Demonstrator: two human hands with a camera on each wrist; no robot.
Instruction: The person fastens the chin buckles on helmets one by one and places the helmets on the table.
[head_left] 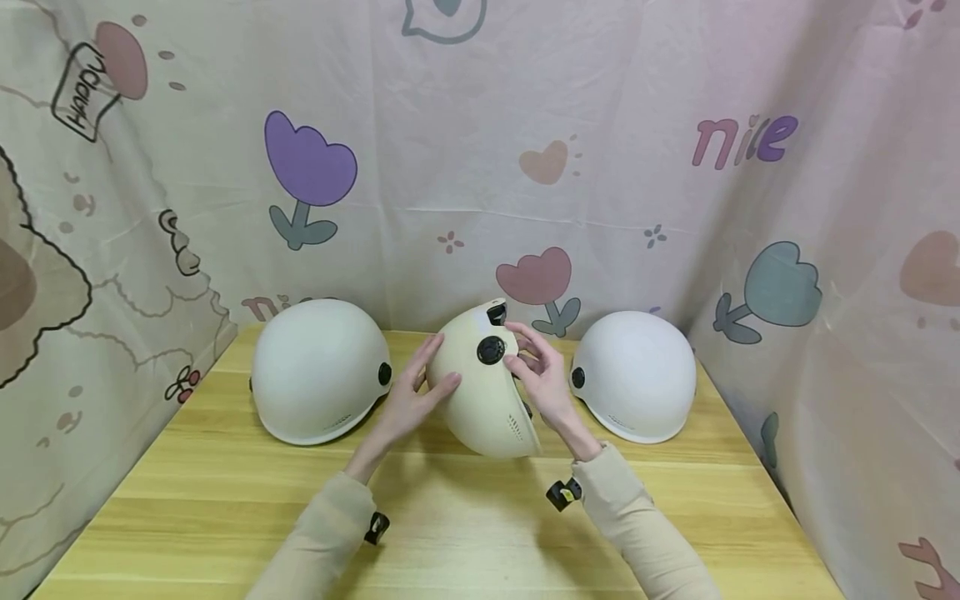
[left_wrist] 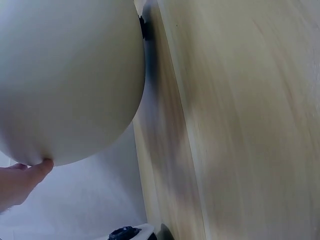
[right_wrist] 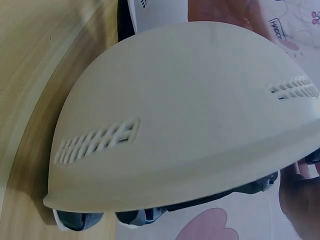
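Observation:
A cream-coloured helmet (head_left: 480, 408) is tilted on its side between both hands, its opening facing right. In the head view a round black disc (head_left: 491, 350) sits on its upper side. My left hand (head_left: 408, 404) holds the dome from the left, thumb across the front and fingers behind. In the left wrist view, fingertips press against the smooth shell (left_wrist: 75, 85). My right hand (head_left: 543, 379) grips the rim on the right, thumb by the disc and other fingers partly hidden. Slotted vents (right_wrist: 97, 142) and dark padding (right_wrist: 255, 185) along the rim show in the right wrist view.
A white helmet (head_left: 318, 371) stands upright on the left of the wooden table (head_left: 465, 533), and another white helmet (head_left: 637, 375) on the right. Behind the table hangs a printed cloth (head_left: 450, 125), which also runs down both sides.

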